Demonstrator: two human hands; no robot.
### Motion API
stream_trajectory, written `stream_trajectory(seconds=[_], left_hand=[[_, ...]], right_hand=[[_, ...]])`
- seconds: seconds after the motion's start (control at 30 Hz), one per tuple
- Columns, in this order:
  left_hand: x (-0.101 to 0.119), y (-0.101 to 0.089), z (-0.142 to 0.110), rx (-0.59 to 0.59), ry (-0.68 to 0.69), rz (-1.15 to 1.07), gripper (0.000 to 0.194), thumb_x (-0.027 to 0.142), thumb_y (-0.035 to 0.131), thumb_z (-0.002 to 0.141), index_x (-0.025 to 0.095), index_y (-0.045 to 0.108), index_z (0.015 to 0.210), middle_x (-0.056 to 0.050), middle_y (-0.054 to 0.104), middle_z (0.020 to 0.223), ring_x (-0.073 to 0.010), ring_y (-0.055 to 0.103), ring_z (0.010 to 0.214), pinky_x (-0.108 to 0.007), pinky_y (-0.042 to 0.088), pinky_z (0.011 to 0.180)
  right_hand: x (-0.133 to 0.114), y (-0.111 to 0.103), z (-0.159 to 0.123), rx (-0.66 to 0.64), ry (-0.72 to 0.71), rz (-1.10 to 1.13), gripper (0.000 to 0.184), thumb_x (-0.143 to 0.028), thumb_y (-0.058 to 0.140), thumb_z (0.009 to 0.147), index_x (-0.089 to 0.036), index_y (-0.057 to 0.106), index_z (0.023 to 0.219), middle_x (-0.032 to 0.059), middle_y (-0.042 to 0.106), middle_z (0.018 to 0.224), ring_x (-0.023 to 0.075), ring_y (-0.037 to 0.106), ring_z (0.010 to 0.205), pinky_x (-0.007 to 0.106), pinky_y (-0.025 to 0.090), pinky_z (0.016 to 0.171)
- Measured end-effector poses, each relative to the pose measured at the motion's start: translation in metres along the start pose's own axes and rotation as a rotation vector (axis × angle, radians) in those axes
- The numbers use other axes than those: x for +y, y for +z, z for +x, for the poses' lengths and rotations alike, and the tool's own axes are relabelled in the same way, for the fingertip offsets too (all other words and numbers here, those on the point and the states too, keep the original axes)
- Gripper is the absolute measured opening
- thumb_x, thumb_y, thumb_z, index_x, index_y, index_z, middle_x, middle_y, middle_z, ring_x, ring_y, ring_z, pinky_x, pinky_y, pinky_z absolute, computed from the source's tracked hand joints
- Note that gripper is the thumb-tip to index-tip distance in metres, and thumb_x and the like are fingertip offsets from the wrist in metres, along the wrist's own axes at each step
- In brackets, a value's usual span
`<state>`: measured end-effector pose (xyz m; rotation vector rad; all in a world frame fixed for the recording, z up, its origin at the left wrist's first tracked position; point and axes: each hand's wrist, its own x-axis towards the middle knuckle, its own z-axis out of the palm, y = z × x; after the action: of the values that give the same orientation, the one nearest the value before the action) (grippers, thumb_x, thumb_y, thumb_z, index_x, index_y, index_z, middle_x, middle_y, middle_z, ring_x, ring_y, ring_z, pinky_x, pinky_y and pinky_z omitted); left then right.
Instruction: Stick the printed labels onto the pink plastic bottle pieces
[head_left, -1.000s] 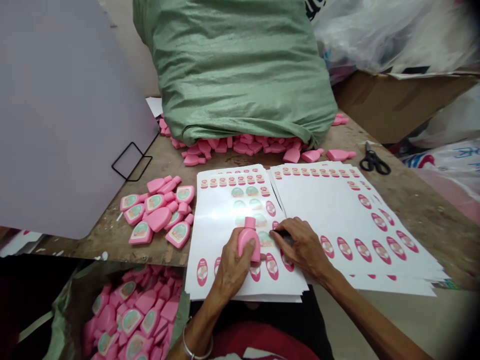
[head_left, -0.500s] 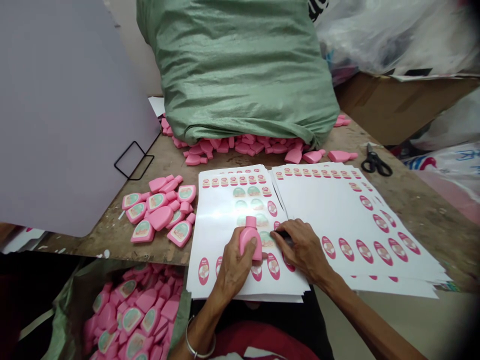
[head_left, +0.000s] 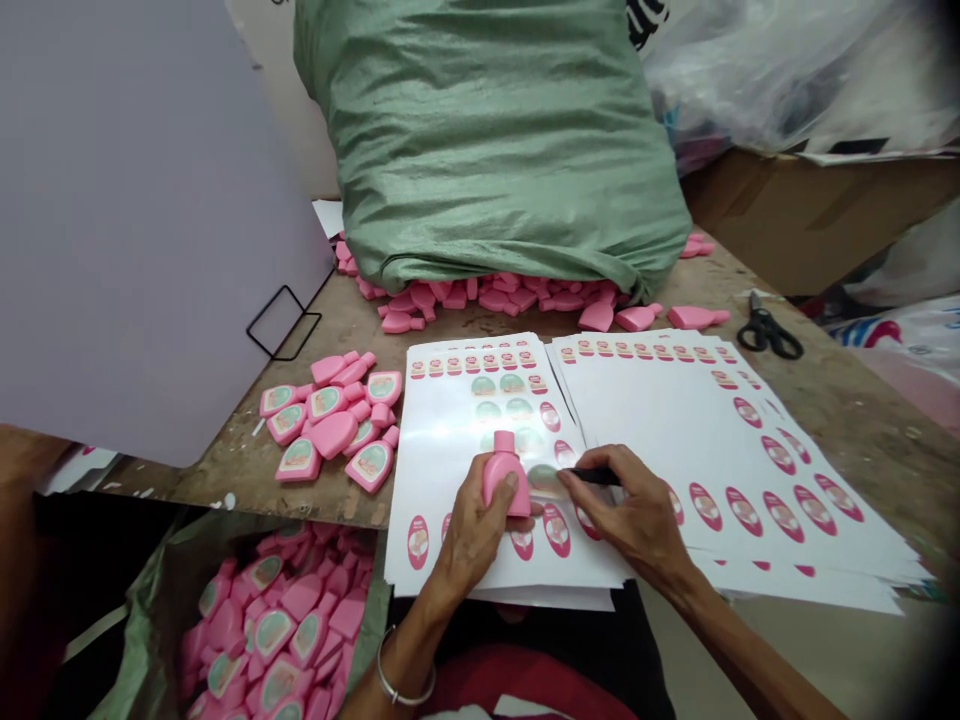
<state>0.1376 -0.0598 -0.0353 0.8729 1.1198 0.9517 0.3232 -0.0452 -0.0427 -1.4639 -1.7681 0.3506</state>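
Observation:
My left hand (head_left: 480,525) is closed around a small pink bottle (head_left: 505,478), cap up, over a white sticker sheet (head_left: 442,420). No label shows on the bottle's visible face. A slim black tool (head_left: 598,475) lies in the grip of my right hand (head_left: 637,510), just right of the bottle; its exact kind is unclear. The right fingertips touch the right edge of a pale green oval sticker (head_left: 543,480), which looks partly raised. More green stickers (head_left: 512,384) stand in pairs above, and pink oval stickers (head_left: 418,542) line the sheet's lower edge.
Pink bottles with green labels (head_left: 373,464) lie left of the sheets; more fill a sack (head_left: 154,600) below. A big green sack (head_left: 502,150) spills pink bottles at the back. Another sheet stack (head_left: 637,410) and black scissors (head_left: 769,330) are at right. A grey board (head_left: 150,220) stands left.
My right hand has turned, bringing the black tool into clearer view, and the green sticker at its fingertips now looks raised. The left hand keeps the bottle. The whole view has shifted slightly.

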Motion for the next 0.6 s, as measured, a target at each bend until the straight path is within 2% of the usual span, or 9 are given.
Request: stream_trajectory(seconds=[0.1, 0.17, 0.23, 0.3, 0.6], left_hand=[[0.005, 0.001, -0.002, -0.009, -0.029, -0.051, 0.047, 0.050, 0.057, 0.082, 0.015, 0.051, 0.113, -0.009, 0.065, 0.092, -0.0207, 0.069, 0.074, -0.027, 0.055, 0.060], [0.008, 0.003, -0.004, -0.011, -0.032, -0.180, 0.051, 0.055, 0.054, 0.082, 0.013, 0.053, 0.112, -0.011, 0.067, 0.091, -0.0222, 0.069, 0.076, -0.028, 0.055, 0.060], [0.010, 0.005, -0.006, -0.010, -0.024, -0.343, 0.057, 0.060, 0.048, 0.083, 0.011, 0.056, 0.111, -0.014, 0.067, 0.097, -0.0240, 0.068, 0.081, -0.028, 0.055, 0.059], [0.011, 0.006, -0.007, -0.006, -0.034, -0.440, 0.059, 0.061, 0.045, 0.084, 0.011, 0.057, 0.112, -0.015, 0.067, 0.101, -0.0245, 0.068, 0.083, -0.027, 0.055, 0.057], [0.012, 0.006, -0.013, -0.056, -0.015, -0.509, 0.058, 0.059, 0.041, 0.087, 0.013, 0.054, 0.121, -0.011, 0.069, 0.095, -0.0221, 0.068, 0.083, -0.027, 0.056, 0.060]], right_hand=[[-0.012, -0.010, 0.006, -0.006, 0.244, 0.148, 0.020, -0.041, 0.062, 0.080, -0.021, 0.058, 0.078, -0.0001, 0.061, 0.069, 0.0135, 0.055, 0.062, 0.025, 0.045, 0.057], [-0.020, -0.012, 0.009, -0.078, 0.285, 0.205, 0.024, -0.044, 0.063, 0.078, -0.021, 0.065, 0.087, -0.0003, 0.063, 0.068, 0.0131, 0.056, 0.060, 0.024, 0.045, 0.055], [-0.028, -0.009, 0.010, -0.146, 0.283, 0.254, 0.029, -0.046, 0.063, 0.078, -0.022, 0.069, 0.094, 0.0004, 0.065, 0.068, 0.0136, 0.056, 0.060, 0.025, 0.046, 0.054], [-0.035, -0.003, 0.009, -0.166, 0.266, 0.296, 0.030, -0.046, 0.061, 0.079, -0.022, 0.072, 0.093, 0.0022, 0.068, 0.073, 0.0148, 0.058, 0.062, 0.026, 0.047, 0.055], [-0.047, 0.009, 0.001, -0.157, 0.162, 0.336, 0.020, -0.039, 0.062, 0.082, -0.024, 0.072, 0.090, 0.0034, 0.069, 0.087, 0.0174, 0.061, 0.078, 0.029, 0.049, 0.068]])
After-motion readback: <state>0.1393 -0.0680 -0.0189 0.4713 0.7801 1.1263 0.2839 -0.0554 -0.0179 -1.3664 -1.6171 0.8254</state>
